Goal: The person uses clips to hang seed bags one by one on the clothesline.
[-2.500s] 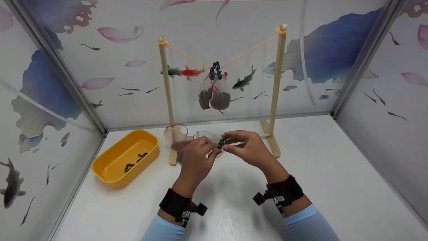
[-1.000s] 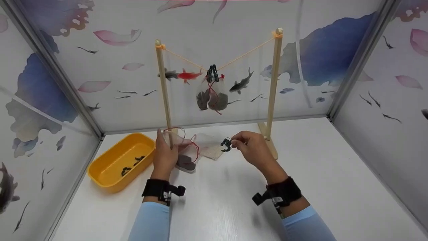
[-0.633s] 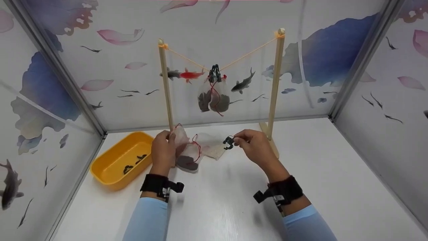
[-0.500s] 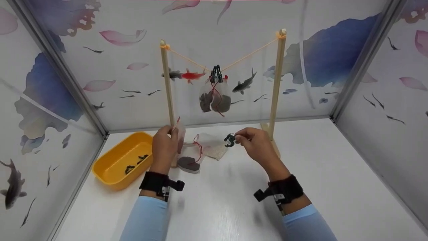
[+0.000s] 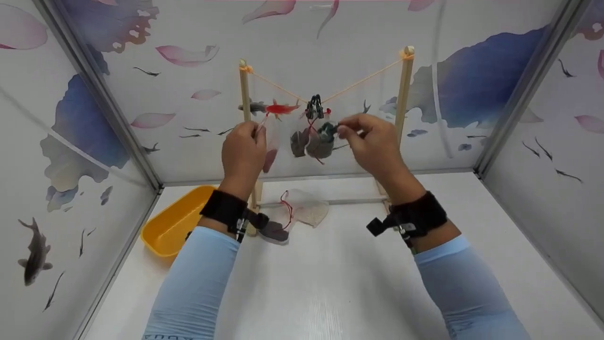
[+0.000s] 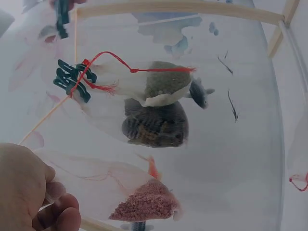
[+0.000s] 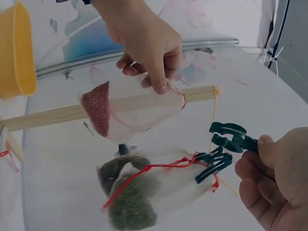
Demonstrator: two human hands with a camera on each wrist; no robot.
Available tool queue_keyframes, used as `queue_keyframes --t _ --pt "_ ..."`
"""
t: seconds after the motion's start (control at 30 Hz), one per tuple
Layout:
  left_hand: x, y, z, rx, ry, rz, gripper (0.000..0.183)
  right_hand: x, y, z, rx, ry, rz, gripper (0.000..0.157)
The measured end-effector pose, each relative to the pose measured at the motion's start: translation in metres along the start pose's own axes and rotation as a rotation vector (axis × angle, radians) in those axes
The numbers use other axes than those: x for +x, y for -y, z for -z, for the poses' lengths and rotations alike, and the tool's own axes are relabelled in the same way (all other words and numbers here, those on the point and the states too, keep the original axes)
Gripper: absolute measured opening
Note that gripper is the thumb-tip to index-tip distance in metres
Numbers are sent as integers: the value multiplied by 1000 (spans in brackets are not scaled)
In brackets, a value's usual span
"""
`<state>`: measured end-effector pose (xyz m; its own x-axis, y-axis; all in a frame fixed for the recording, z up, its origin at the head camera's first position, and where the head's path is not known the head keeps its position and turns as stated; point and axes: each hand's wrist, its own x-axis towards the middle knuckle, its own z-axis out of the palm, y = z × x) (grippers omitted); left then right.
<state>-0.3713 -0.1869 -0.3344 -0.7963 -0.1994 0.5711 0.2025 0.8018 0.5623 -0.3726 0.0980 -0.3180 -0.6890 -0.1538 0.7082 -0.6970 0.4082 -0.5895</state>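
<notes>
My left hand (image 5: 244,153) pinches the top of a sheer drawstring bag (image 5: 270,158). Reddish grains (image 6: 149,204) fill its bottom, and it hangs in the air left of the string's middle. Between thumb and fingers, my right hand (image 5: 375,144) holds a dark green plastic clip (image 7: 228,137) by its handles, in front of the hanging bags. An orange string (image 5: 361,86) sags between two wooden posts. From its low point, several green clips (image 5: 314,107) hold sheer bags (image 7: 132,204) with dark and greenish contents and red cords. Neither hand visibly touches the string.
A yellow tray (image 5: 163,229) stands at the left, partly behind my left sleeve. On the table lie a bag with dark contents (image 5: 273,233) and another with pale grains (image 5: 314,215). Wooden posts (image 5: 405,94) flank both hands, joined low by a crossbar (image 5: 356,200).
My left hand has left the clip to my right hand and picked up the reddish bag from the table. Both hands have risen towards the string.
</notes>
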Motion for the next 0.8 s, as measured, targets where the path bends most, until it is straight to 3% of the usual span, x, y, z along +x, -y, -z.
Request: queue_keyframes --t 0.2,0.37,0.53,0.8 --pt "31 -27 -2 106 48 -24 29 63 28 4 -30 -2 -28 15" --pt "48 -44 -7 188 77 -51 28 100 37 -8 -139 83 -78 18" --pt "55 -57 -10 241 125 -84 28 116 38 -23 -231 183 -89 21" --pt "57 -60 -12 191 174 13 27 125 35 -32 -270 246 -106 24"
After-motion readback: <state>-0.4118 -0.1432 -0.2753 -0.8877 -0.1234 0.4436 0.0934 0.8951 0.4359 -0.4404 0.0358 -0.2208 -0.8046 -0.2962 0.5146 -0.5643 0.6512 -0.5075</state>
